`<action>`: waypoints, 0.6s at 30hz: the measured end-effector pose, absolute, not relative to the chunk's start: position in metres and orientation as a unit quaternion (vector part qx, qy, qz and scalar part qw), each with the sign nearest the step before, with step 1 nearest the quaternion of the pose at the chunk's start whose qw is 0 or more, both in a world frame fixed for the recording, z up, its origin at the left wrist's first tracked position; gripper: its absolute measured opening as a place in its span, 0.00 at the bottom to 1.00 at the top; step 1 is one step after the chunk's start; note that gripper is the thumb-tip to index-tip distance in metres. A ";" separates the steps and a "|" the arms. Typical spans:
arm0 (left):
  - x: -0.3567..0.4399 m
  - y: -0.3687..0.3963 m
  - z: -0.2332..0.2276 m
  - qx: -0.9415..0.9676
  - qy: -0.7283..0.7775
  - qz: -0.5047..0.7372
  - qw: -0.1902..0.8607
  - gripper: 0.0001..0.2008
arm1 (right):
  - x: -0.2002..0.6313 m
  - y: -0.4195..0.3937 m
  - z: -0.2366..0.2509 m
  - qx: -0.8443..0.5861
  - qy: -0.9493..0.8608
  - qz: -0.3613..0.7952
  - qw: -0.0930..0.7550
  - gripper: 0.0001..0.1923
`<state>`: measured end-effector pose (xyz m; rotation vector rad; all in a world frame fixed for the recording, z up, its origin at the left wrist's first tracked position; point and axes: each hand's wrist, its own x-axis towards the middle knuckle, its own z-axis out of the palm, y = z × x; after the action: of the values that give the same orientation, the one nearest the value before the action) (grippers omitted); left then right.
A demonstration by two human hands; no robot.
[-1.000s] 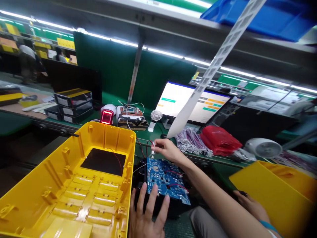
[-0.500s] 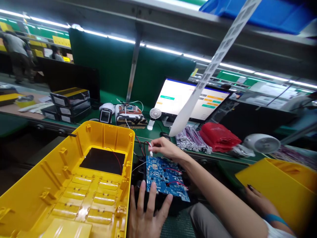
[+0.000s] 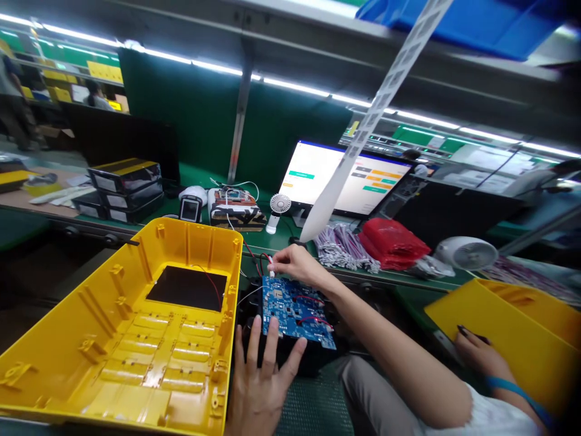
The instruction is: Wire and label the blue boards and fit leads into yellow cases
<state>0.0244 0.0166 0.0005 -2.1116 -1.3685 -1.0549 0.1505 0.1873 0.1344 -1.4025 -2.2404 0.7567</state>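
Note:
A blue circuit board (image 3: 295, 312) with red wires on it sits on a black base. At its far left corner, my right hand (image 3: 295, 264) pinches a white wire connector (image 3: 271, 273), from which red and black wires lead away. Whether the connector is seated in a socket cannot be made out. My left hand (image 3: 265, 369) lies with fingers spread over the near edge of the board and base, gripping nothing. Left of it stands a large yellow plastic housing (image 3: 190, 227), open side up, with a black panel (image 3: 187, 288) inside.
Behind are a lit monitor (image 3: 336, 178), a small fan (image 3: 279, 209), a scanner (image 3: 190, 204), bundled cables (image 3: 342, 248) and red bags (image 3: 393, 243). A white strip (image 3: 363, 133) hangs down. At right, another person's hand (image 3: 481, 351) touches a yellow housing (image 3: 503, 324).
The view has shifted slightly, so most things sit a little further left and higher. My hands keep their places at the board. The other person's hand at right has moved slightly along the yellow housing.

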 end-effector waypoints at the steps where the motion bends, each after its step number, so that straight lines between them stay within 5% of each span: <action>1: 0.023 0.017 -0.001 -0.760 -0.487 -0.383 0.199 0.35 | 0.152 0.183 0.137 -0.520 -0.794 0.233 0.212 0.09; 5: 0.021 0.014 -0.008 -0.762 -0.493 -0.385 0.172 0.41 | 0.157 0.145 0.147 -0.556 -0.766 0.108 0.305 0.10; 10: 0.020 0.009 -0.008 -0.768 -0.498 -0.383 0.122 0.45 | 0.149 0.079 0.143 -0.487 -0.779 0.229 0.323 0.08; 18: 0.017 0.007 -0.003 -0.763 -0.494 -0.408 0.085 0.40 | 0.140 0.052 0.123 -0.458 -0.811 0.152 0.330 0.09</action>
<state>0.0169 0.0067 -0.0032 -2.2752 -1.4734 -1.2170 0.1396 0.0518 0.1226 -1.1984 -2.1207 0.3988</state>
